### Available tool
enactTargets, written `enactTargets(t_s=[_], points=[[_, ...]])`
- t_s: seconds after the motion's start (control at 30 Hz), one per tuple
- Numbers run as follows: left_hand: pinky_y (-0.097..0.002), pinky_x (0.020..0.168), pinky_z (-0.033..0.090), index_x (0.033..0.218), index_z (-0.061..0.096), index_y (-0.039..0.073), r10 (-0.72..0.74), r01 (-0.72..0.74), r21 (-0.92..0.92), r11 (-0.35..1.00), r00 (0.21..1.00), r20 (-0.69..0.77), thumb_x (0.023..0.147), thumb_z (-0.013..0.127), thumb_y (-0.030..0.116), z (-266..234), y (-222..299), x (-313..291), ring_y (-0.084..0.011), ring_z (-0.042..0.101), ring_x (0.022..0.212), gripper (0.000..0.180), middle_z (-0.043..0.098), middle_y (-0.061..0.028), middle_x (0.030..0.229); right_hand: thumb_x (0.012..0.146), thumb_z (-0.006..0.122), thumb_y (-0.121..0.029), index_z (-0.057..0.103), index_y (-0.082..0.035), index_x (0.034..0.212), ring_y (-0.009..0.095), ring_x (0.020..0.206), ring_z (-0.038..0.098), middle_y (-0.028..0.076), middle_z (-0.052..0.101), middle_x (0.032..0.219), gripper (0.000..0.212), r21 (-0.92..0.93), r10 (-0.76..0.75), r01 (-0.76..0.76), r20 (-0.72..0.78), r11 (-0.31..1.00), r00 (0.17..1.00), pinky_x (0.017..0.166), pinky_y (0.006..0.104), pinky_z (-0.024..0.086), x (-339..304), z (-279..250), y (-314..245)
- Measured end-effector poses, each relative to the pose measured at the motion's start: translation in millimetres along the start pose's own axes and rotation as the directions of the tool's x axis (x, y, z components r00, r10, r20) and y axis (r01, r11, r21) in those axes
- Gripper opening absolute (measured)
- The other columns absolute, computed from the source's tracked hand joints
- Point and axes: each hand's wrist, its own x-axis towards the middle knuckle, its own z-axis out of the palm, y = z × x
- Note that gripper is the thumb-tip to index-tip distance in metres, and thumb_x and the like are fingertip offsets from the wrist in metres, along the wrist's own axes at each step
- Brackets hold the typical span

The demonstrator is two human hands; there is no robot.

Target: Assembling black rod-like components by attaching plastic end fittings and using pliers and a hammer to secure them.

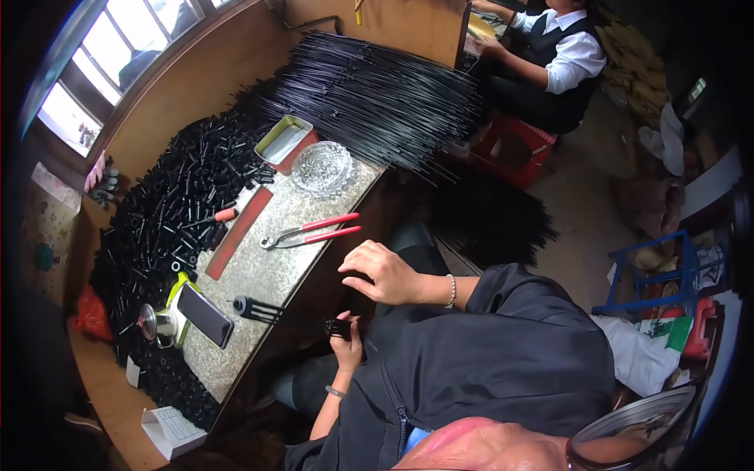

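My left hand [346,349], below the table's front edge, is closed around a small bunch of black pieces [336,328] whose exact kind I cannot make out. Just above it, my right hand [381,272] hovers with loosely bent fingers and the thumb apart, nothing visible in it. Nearest on the stone-topped table [271,279] are red-handled pincers [310,231], jaws pointing left. A black part with a round end and several thin rods [255,308] lies by the edge, beside a dark phone [204,315].
Small black tubular parts [161,200] heap along the table's back, and long black rods [377,98] pile at the far end. A glass dish [321,169], a tin [284,144], a red strip [239,233] and a metal cup [157,323] stand or lie about. Another person [550,59] sits beyond.
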Motion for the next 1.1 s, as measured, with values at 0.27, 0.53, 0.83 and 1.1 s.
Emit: enactTargets(t_s=[0.27, 0.53, 0.83, 1.1], points=[[-0.0256, 0.064, 0.047, 0.129, 0.032, 0.0, 0.264, -0.253, 0.082, 0.964, 0.944, -0.2, 0.089, 0.052, 0.002, -40.1, 81.7, 72.5, -0.0152, 0.056, 0.066, 0.045, 0.057, -0.0108, 0.089, 0.078, 0.066, -0.016, 0.061, -0.006, 0.084, 0.025, 0.08, 0.056, 0.006, 0.061, 0.083, 0.013, 0.047, 0.001, 0.004, -0.091, 0.999, 0.996, 0.075, 0.0346, 0.044, -9.4, -10.5, -8.4], [-0.0196, 0.064, 0.041, 0.143, 0.016, 0.007, 0.272, -0.098, 0.341, 0.935, 0.814, -0.513, 0.092, 0.047, 0.004, -168.6, 141.1, 2.6, -0.0102, 0.044, 0.072, 0.06, 0.05, -0.0061, 0.093, 0.076, 0.068, -0.012, 0.063, -0.007, 0.084, 0.024, 0.08, 0.058, 0.006, 0.062, 0.083, 0.011, 0.111, -0.041, 0.036, 0.038, 0.993, 0.998, 0.074, 0.0334, 0.045, -23.2, 3.5, -21.3], [-0.0311, 0.056, 0.047, 0.138, 0.026, 0.007, -0.366, 0.714, -0.011, 0.7, 0.345, -0.864, 0.092, 0.048, 0.013, -100.8, 53.4, -248.0, -0.0182, 0.057, 0.059, 0.051, 0.06, -0.0138, 0.077, 0.077, 0.064, -0.004, 0.063, -0.004, 0.087, 0.026, 0.08, 0.058, 0.01, 0.062, 0.085, 0.01, 0.195, -0.145, 0.082, 0.331, 0.977, 0.933, 0.073, 0.0332, 0.046, -22.4, 43.1, -54.8], [-0.0463, 0.072, 0.045, 0.143, 0.019, 0.022, -0.593, 0.943, 0.103, 0.316, 0.281, -0.755, 0.085, 0.056, 0.014, 52.4, 7.4, -430.8, -0.0448, 0.055, 0.089, 0.07, 0.054, -0.0267, 0.106, 0.08, 0.064, -0.004, 0.062, -0.002, 0.091, 0.025, 0.083, 0.058, 0.011, 0.061, 0.087, 0.011, 0.242, -0.252, 0.15, 0.477, 0.959, 0.842, 0.075, 0.0315, 0.046, -30.7, 70.2, -76.7]])
